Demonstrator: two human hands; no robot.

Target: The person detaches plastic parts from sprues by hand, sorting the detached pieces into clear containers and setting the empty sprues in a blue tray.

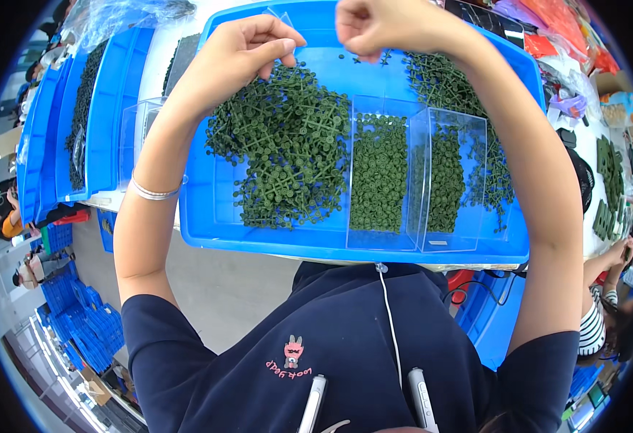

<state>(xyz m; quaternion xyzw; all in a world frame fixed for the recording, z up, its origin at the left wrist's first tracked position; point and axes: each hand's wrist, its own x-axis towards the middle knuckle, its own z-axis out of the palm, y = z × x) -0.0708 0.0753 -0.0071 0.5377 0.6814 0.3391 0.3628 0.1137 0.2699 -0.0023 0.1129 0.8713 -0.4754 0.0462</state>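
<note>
My left hand, fingers half-curled, above green pieces heaped in the blue tray; my right hand, curled inward, over the tray's far side; any grip in either, I cannot tell

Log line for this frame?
left hand: curled near green parts, grip unclear | right hand: over tray, grip unclear | boxes: green discs

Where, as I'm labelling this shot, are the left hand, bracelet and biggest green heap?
Left hand (240,56), head view: middle of the hand.
Bracelet (153,194), head view: the silver band's front.
Biggest green heap (287,148), head view: its middle.
</note>
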